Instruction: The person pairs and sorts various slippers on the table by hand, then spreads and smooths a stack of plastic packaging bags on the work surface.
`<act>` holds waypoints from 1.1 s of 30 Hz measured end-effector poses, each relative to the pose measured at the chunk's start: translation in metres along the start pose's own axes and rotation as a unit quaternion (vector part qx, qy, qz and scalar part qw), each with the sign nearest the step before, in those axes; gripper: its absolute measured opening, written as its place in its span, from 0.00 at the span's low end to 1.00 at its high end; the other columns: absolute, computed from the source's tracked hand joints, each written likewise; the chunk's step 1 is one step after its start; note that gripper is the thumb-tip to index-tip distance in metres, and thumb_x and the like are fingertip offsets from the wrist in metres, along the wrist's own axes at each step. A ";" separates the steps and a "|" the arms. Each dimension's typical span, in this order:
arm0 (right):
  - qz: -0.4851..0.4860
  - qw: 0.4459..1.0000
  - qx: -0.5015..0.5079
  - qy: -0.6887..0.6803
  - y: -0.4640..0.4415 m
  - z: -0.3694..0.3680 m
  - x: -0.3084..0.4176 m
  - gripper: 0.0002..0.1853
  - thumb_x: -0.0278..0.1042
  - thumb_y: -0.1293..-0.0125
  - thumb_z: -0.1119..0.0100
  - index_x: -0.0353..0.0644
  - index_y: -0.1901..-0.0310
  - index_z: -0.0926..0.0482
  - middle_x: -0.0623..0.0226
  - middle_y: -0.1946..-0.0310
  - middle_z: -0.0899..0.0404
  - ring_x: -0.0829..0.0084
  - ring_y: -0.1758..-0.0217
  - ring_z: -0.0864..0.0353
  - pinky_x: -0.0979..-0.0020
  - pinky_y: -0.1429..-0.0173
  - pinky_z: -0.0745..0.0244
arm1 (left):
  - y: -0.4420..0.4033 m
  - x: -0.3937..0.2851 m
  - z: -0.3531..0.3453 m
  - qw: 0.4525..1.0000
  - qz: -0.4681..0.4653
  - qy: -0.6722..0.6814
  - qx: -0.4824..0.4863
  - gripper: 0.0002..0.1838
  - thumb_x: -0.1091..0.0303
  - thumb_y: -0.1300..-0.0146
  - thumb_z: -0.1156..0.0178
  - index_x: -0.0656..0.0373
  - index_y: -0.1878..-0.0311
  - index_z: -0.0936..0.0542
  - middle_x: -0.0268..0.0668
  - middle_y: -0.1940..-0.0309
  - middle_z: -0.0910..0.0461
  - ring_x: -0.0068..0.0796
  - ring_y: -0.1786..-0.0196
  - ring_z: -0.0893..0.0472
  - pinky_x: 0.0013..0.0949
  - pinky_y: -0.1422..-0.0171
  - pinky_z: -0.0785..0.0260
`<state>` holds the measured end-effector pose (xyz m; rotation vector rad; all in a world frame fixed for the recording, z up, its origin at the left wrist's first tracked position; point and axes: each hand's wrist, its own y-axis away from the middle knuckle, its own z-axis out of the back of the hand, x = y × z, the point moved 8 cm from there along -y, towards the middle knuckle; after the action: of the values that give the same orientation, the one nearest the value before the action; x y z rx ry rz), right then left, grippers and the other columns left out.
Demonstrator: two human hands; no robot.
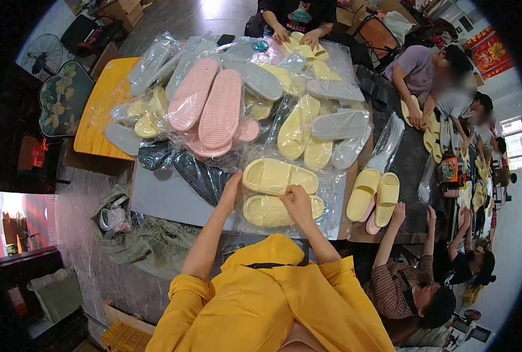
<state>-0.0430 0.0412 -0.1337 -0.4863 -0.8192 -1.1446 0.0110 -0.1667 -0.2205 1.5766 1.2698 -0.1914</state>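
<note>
A pair of yellow slippers lies in a clear plastic bag on the table, right in front of me. My left hand is at the bag's left edge, its fingers stretched and close together, with the palm side toward the slippers. Over the right part of the pair is my right hand, its fingers pinched at the plastic between the two slippers. What exactly the fingertips hold is too small to make out. Beyond my hands, bagged pink slippers rest on a heap of bagged grey and yellow ones.
Unbagged yellow slippers stand to the right with pink ones beneath. A yellow stool is at the left of the table. Across it, a person handles yellow slippers; several people sit along the right side. Green netting lies at lower left.
</note>
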 end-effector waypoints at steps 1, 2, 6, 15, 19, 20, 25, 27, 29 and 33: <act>0.005 1.000 0.000 0.002 0.001 0.000 0.001 0.13 0.34 0.45 0.32 0.36 0.64 0.23 0.56 0.67 0.24 0.58 0.65 0.23 0.62 0.59 0.28 | 0.003 -0.002 -0.004 1.000 -0.002 0.021 0.012 0.26 0.52 0.26 0.54 0.66 0.38 0.28 0.39 0.47 0.21 0.29 0.45 0.22 0.30 0.40 0.32; 0.010 1.000 0.000 0.005 0.002 0.000 0.002 0.13 0.34 0.46 0.32 0.36 0.64 0.23 0.57 0.68 0.24 0.59 0.65 0.23 0.63 0.60 0.28 | 0.006 -0.005 -0.007 0.999 -0.005 0.042 0.024 0.27 0.51 0.26 0.54 0.67 0.38 0.29 0.40 0.45 0.22 0.29 0.44 0.23 0.30 0.39 0.32; 0.020 0.999 0.021 0.023 0.004 -0.010 0.000 0.13 0.34 0.46 0.31 0.36 0.63 0.23 0.56 0.67 0.24 0.58 0.64 0.23 0.63 0.59 0.27 | 0.009 -0.019 -0.002 0.975 -0.095 -0.189 -0.060 0.31 0.49 0.27 0.52 0.69 0.36 0.31 0.44 0.42 0.24 0.32 0.39 0.26 0.29 0.34 0.37; 0.016 0.998 0.048 0.031 0.003 -0.017 -0.002 0.13 0.37 0.42 0.34 0.38 0.61 0.23 0.56 0.63 0.25 0.55 0.63 0.22 0.59 0.58 0.27 | 0.090 -0.079 -0.023 0.795 -0.364 -0.469 -0.126 0.24 0.64 0.34 0.42 0.68 0.39 0.28 0.47 0.45 0.23 0.34 0.40 0.25 0.36 0.34 0.37; 0.040 0.997 0.052 0.037 0.003 -0.023 -0.006 0.14 0.37 0.42 0.34 0.38 0.60 0.23 0.57 0.63 0.25 0.58 0.65 0.22 0.60 0.58 0.27 | 0.183 -0.189 -0.064 0.874 -0.392 -0.281 -0.061 0.17 0.76 0.36 0.46 0.65 0.43 0.24 0.42 0.45 0.23 0.29 0.42 0.24 0.32 0.37 0.34; 0.038 0.997 0.058 0.030 0.001 -0.024 -0.005 0.14 0.37 0.42 0.34 0.38 0.60 0.23 0.57 0.63 0.25 0.58 0.66 0.23 0.60 0.58 0.27 | 0.216 -0.222 -0.076 0.831 -0.445 -0.323 -0.081 0.16 0.78 0.36 0.47 0.66 0.44 0.23 0.41 0.45 0.23 0.28 0.43 0.24 0.31 0.37 0.34; 0.057 0.996 0.059 0.031 -0.002 -0.025 -0.002 0.15 0.36 0.44 0.32 0.35 0.61 0.24 0.55 0.65 0.25 0.59 0.64 0.23 0.63 0.58 0.27 | 0.363 -0.294 -0.108 0.587 -0.778 -0.207 -0.081 0.19 0.66 0.32 0.48 0.65 0.40 0.28 0.49 0.46 0.24 0.42 0.43 0.23 0.43 0.37 0.31; 0.043 0.996 0.075 0.030 -0.002 -0.024 -0.005 0.16 0.35 0.44 0.31 0.33 0.61 0.24 0.55 0.65 0.25 0.60 0.63 0.23 0.64 0.58 0.27 | 0.391 -0.292 -0.123 0.534 -0.819 -0.205 -0.049 0.20 0.66 0.31 0.48 0.65 0.40 0.28 0.49 0.46 0.24 0.43 0.43 0.23 0.43 0.37 0.31; 0.027 0.996 0.088 0.020 -0.003 -0.028 -0.009 0.16 0.35 0.44 0.31 0.33 0.61 0.24 0.56 0.66 0.25 0.62 0.65 0.23 0.66 0.60 0.27 | 0.400 -0.288 -0.128 0.518 -0.829 -0.205 -0.045 0.20 0.65 0.31 0.48 0.65 0.39 0.29 0.50 0.46 0.24 0.43 0.43 0.23 0.44 0.37 0.30; 0.063 0.994 0.080 0.029 -0.002 -0.031 -0.015 0.16 0.36 0.43 0.32 0.33 0.60 0.24 0.56 0.65 0.26 0.63 0.67 0.24 0.66 0.61 0.28 | 0.413 -0.282 -0.132 0.495 -0.843 -0.207 -0.043 0.21 0.64 0.30 0.49 0.65 0.39 0.30 0.50 0.47 0.23 0.45 0.44 0.23 0.45 0.38 0.30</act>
<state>-0.0381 0.0270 -0.1652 -0.3637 -0.8115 -0.9639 0.1556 -0.1889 0.2756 -0.4197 1.8642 -1.5599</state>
